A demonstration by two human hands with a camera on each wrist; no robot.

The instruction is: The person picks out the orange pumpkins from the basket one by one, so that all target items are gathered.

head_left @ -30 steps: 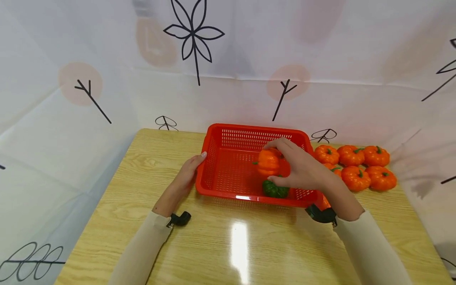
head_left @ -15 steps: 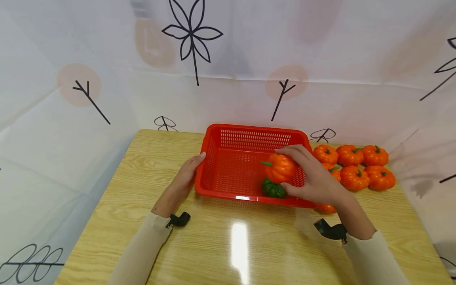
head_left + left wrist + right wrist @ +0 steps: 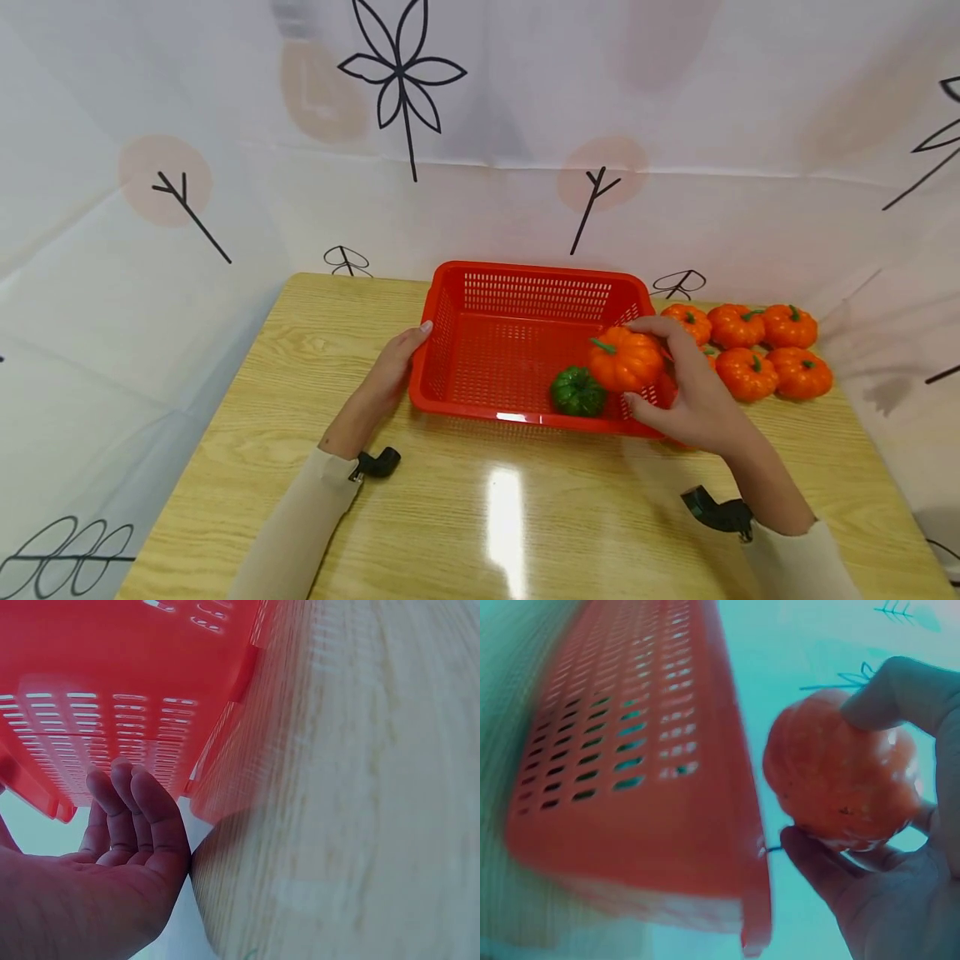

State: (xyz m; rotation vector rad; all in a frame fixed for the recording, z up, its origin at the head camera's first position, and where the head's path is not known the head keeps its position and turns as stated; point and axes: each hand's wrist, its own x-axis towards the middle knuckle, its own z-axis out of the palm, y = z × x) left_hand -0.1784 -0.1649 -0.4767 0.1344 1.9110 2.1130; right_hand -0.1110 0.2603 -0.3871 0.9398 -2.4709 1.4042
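My right hand (image 3: pixel 693 404) holds a small orange pumpkin (image 3: pixel 626 359) between thumb and fingers, over the right end of a red plastic basket (image 3: pixel 480 408). In the right wrist view the pumpkin (image 3: pixel 840 776) is beside the basket's rim, gripped from either side. A dark green pumpkin (image 3: pixel 578 392) sits inside, near the front right corner. At the basket's left end is my left hand (image 3: pixel 390 371), thumb at the rim. The left wrist view shows that hand's fingers (image 3: pixel 154 806) bent up against the slotted outer wall (image 3: pixel 142 724).
Several orange pumpkins (image 3: pixel 746 375) stand in rows on the wooden table (image 3: pixel 420 517) right of the basket, some partly hidden by my right hand. A white cloth (image 3: pixel 480 200) with plant drawings hangs behind the table. Each wrist wears a black camera mount (image 3: pixel 378 462).
My right hand has moved right and slightly toward me with the orange pumpkin, from above the green one to the basket's right end. The left hand has stayed at the rim.
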